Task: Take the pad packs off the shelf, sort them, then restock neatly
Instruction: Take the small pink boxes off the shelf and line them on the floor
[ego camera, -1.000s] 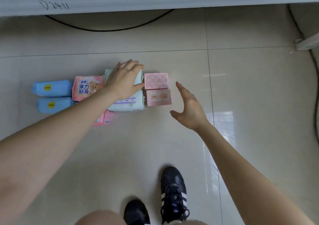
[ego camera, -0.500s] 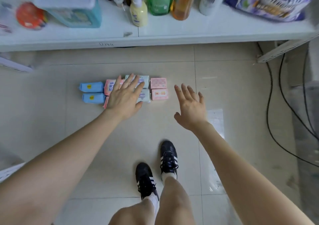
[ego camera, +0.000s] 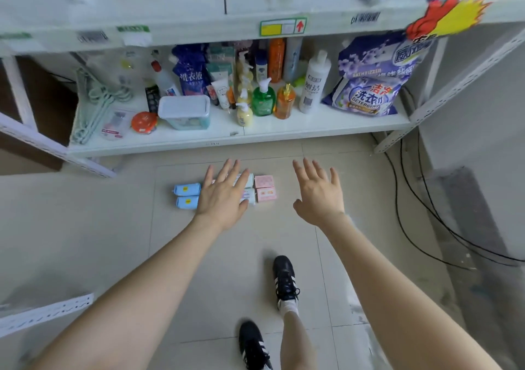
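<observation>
Both released: left grip (ego camera: 220, 199) over the pad packs (ego camera: 265, 193), right grip (ego camera: 318, 196) beside; careless snatching could scatter your rows.

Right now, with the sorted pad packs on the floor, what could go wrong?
The blue packs, white packs and pink boxes lie on the floor ahead of your shoe; a step forward could scatter the rows. Black cables trail across the floor at right and might catch a foot.
</observation>
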### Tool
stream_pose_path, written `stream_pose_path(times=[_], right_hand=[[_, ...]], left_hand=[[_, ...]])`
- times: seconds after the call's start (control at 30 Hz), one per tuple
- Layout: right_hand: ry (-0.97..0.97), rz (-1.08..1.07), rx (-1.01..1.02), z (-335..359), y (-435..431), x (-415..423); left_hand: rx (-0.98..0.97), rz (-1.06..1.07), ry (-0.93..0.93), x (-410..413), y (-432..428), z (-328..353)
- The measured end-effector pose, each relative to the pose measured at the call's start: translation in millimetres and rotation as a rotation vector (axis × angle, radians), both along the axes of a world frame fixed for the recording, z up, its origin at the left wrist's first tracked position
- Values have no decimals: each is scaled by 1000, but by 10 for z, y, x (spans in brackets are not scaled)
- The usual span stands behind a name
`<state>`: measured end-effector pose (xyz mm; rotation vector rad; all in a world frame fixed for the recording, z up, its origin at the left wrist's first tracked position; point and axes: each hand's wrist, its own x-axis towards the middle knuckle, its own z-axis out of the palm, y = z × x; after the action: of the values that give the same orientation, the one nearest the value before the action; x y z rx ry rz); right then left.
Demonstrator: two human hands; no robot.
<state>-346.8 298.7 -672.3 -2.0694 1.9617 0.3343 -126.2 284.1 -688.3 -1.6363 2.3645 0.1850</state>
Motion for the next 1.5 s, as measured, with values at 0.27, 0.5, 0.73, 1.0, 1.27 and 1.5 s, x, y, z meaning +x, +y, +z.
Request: stream_pose_path(times=[0.27, 0.5, 0.73, 1.0, 1.27, 1.5], right_hand=[[-31, -6, -156, 1256, 161, 163], [-78, 2, -340, 2264, 81, 153], [-101, 38, -495, 3191, -70, 53], [-82, 98, -661, 4044, -232, -127], [-72, 135, -823, 4786, -484, -368], [-105, 155, -962, 5417, -928, -407]], left_hand=[[-132, -29, -2, 176, 212, 1261], [-283, 1, 32, 211, 136, 2240], [-475, 24, 35, 130, -10, 3129], [-655, 73, 27, -32, -88, 4047], [-806, 77, 19, -257, -303, 4812], [-938, 69, 19, -229, -760, 5525]])
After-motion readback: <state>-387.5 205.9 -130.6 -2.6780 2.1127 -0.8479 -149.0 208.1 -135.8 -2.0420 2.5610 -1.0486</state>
